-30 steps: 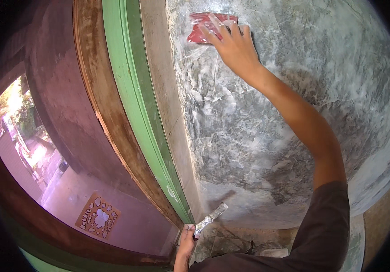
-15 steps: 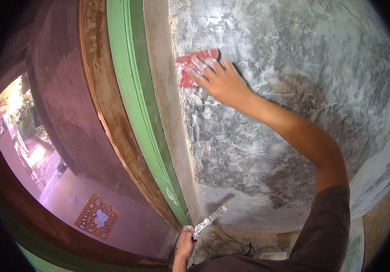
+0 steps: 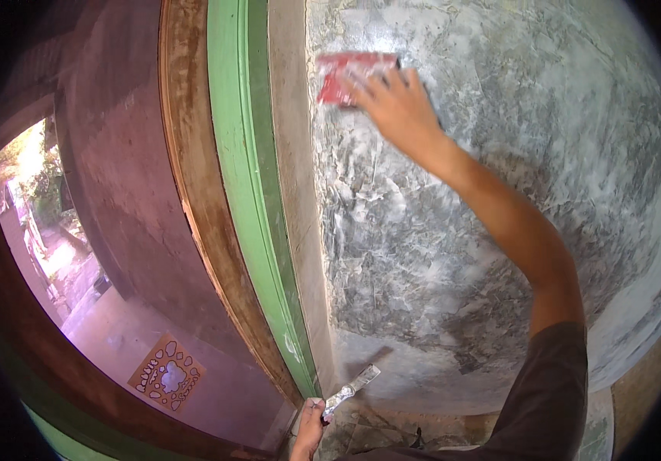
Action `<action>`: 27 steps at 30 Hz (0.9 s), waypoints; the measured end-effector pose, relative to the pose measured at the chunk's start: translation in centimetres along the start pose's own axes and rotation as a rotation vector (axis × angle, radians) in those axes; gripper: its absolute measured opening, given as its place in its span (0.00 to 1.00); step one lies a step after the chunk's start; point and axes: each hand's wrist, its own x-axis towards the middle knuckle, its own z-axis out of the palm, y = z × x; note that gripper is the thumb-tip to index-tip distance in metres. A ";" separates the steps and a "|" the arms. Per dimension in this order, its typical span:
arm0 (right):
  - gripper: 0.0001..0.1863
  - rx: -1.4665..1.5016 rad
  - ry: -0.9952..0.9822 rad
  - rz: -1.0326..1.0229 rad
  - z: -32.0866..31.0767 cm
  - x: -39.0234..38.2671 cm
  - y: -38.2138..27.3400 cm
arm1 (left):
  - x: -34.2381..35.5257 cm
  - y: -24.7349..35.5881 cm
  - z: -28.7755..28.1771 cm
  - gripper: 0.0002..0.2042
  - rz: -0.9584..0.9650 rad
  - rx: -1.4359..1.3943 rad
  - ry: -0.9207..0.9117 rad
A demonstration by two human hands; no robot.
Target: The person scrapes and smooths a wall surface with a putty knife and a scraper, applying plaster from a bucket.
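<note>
My right hand (image 3: pixel 396 107) is raised and presses a red sheet of sandpaper (image 3: pixel 338 77) flat against a grey, patchy plastered wall (image 3: pixel 499 192), close to the wall's left edge. The fingers lie spread over the sheet and cover its right part. Low down at the bottom of the picture, my left hand (image 3: pixel 309 426) grips the handle of a small putty knife (image 3: pixel 350 389) whose plaster-smeared blade points up and to the right, near the foot of the wall.
A green painted door frame (image 3: pixel 250 192) and a brown wooden strip (image 3: pixel 188 169) run down beside the wall on the left. Beyond them lies a pinkish floor with a patterned mat (image 3: pixel 167 378) and a bright outdoor patch (image 3: pixel 31 200) at far left.
My right hand slid the sandpaper down and left on the wall, then back up toward the top near the frame. The left hand with the putty knife stayed low.
</note>
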 end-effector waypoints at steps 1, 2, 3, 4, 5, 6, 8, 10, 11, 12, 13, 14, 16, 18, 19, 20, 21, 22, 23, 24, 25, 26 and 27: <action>0.37 -0.003 0.011 -0.005 0.5 1.1 1.2 | 0.1 0.0 -0.2 0.08 0.011 -0.006 0.001; 0.38 -0.013 0.076 0.053 0.6 2.0 2.5 | 0.1 -0.1 -0.4 0.08 0.010 -0.021 0.009; 0.38 -0.021 0.139 0.112 0.8 2.7 3.5 | 0.0 -0.1 -0.5 0.09 0.006 -0.036 0.018; 0.38 -0.026 0.144 0.108 1.2 3.4 4.3 | -0.2 -0.1 -0.2 0.09 0.012 -0.040 0.014; 0.38 -0.055 0.133 0.107 1.5 4.1 4.8 | -0.8 0.0 0.1 0.11 0.062 -0.004 0.076; 0.37 -0.084 0.120 0.106 1.8 4.6 5.2 | -1.0 -0.1 0.2 0.14 0.111 0.032 0.139; 0.35 -0.077 0.147 0.088 2.4 5.7 5.4 | -0.8 -0.6 -0.3 0.15 0.126 0.062 0.099; 0.34 -0.086 0.129 0.080 2.9 6.5 5.5 | -0.3 -0.6 -0.7 0.17 0.141 0.094 0.052; 0.34 -0.091 0.129 0.076 3.1 6.7 5.3 | -0.3 -0.4 -0.6 0.17 0.098 0.089 0.034; 0.33 -0.124 0.041 0.098 3.2 6.8 5.2 | -0.3 -0.3 -0.5 0.17 0.055 0.086 0.014; 0.33 -0.159 -0.048 0.120 3.3 6.7 5.2 | -0.2 -0.2 0.1 0.17 0.056 0.086 0.005; 0.33 -0.156 -0.045 0.118 3.6 6.7 4.4 | -0.3 -0.1 0.5 0.17 0.073 0.090 0.055; 0.31 -0.146 0.027 -0.020 3.5 5.8 2.4 | -0.2 0.1 0.3 0.16 0.089 0.095 0.098; 0.28 -0.086 -0.033 -0.040 0.9 6.4 1.7 | -0.1 0.1 -0.1 0.16 0.078 0.161 0.027; 0.27 -0.080 0.018 0.001 0.8 6.8 2.1 | 0.0 0.1 0.1 0.16 0.080 0.159 0.028; 0.26 -0.083 0.063 0.044 0.5 7.0 3.1 | 0.3 0.0 0.5 0.16 0.095 0.146 0.040; 0.30 -0.112 0.059 0.099 0.6 7.4 4.4 | 0.6 0.1 0.7 0.16 0.111 0.136 0.056; 0.30 -0.118 0.058 0.102 1.1 7.6 5.7 | 0.8 0.1 0.7 0.16 0.113 0.140 0.050; 0.32 -0.186 0.056 0.136 1.4 7.4 7.4 | 1.1 0.1 0.6 0.16 0.120 0.143 0.009; 0.34 -0.241 0.063 0.167 2.0 7.4 8.0 | 1.3 0.3 0.7 0.17 0.128 0.140 -0.018; 0.36 -0.239 -0.052 0.150 2.9 6.8 7.8 | 1.3 0.5 1.1 0.17 0.133 0.142 -0.025; 0.36 -0.237 -0.050 0.150 3.5 6.2 6.4 | 0.9 0.8 1.5 0.16 0.141 0.137 0.026; 0.36 -0.218 -0.066 0.061 3.6 5.5 4.1 | 0.7 1.0 1.5 0.16 0.151 0.130 0.080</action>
